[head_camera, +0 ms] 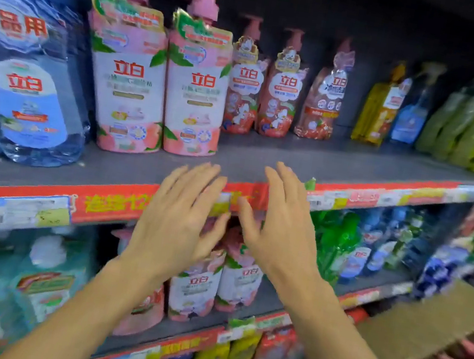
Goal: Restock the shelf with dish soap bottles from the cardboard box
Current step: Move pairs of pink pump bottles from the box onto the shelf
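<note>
Head view is motion-blurred; small label print is unreadable. Left hand (178, 219) and right hand (281, 227) hover with grip wide, fingers straight, holding nothing, before the shelf (264, 159). Two pink dish soap bottles (165, 73) stand far left on it; hands partly hide lower bottles (212, 281).

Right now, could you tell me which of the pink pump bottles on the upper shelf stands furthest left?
The large pink pump bottle right beside the blue water-clear jug; its twin stands to its right, and the smaller red ones further right.
</note>
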Demonstrator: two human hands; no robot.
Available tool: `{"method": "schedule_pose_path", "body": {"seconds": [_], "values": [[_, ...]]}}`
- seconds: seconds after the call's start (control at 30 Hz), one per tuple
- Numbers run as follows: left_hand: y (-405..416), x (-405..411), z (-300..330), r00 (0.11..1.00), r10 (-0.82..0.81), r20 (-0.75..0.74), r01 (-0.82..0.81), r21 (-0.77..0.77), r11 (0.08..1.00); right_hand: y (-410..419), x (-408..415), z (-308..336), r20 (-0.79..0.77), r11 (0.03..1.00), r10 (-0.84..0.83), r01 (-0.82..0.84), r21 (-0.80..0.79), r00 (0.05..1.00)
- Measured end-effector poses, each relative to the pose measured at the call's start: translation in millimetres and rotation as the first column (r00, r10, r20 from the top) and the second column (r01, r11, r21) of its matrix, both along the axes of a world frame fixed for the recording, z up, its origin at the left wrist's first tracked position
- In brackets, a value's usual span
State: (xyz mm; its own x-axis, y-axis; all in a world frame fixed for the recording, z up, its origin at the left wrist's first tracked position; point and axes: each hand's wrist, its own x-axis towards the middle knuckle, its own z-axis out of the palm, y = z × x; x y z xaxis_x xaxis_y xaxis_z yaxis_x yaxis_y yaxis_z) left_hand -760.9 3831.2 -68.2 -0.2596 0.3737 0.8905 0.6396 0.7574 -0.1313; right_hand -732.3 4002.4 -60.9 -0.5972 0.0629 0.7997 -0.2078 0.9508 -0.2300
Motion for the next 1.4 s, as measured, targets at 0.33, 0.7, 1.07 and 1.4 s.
{"method": "schedule_pose_path", "body": {"seconds": [0.33,0.7,1.07,1.4], "values": [[155,35,-124,0.875,-0.184,0.449,0.307,-0.219,0.926,129,115,-155,0.424,0.926,-0.349,0.376,0.02,0.836],[309,106,-189,0.759,-0.083,0.646,0.515,-0.517,0.684,232,237,-214,0.686,0.773,-0.546,0.604,0.193,0.481],[452,204,-223,0.736,-0.092,0.67,0.593,-0.573,0.566,377,342,-252,0.877,0.746,-0.39,0.655,0.122,0.28],[521,223,-248,0.755,0.075,0.651,0.548,-0.689,0.475,461,342,-290,0.946,0.805,-0.213,0.593,0.028,0.245]]}}
